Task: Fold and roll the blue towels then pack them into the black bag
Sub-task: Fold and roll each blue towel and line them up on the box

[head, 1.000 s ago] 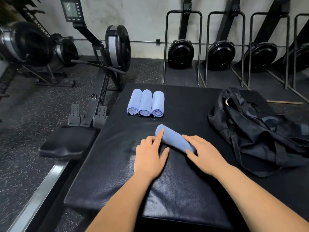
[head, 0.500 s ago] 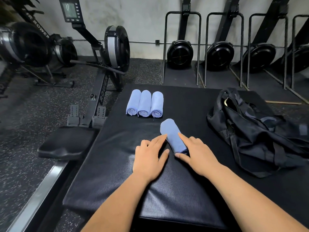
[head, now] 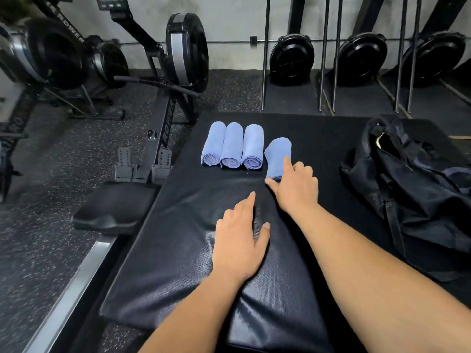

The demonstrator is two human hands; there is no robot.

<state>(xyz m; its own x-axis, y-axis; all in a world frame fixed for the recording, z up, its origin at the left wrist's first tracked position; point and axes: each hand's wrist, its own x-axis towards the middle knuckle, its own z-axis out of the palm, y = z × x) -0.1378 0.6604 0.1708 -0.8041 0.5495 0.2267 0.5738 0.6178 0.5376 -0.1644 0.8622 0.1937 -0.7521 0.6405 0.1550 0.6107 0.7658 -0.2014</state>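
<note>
- The right hand pinched the near end of the fourth rolled towel between thumb and forefinger. The roll lay slightly askew, just beside the row of three rolled towels on the black mat.
- The left hand lay flat and open on the mat, holding nothing.
- The step looked like lining this roll up with the others. Light pressure on the loose edge would stop it springing open while it was nudged parallel to its neighbour.
- The black bag sat slumped to the right, with no towel visible in it.
</note>
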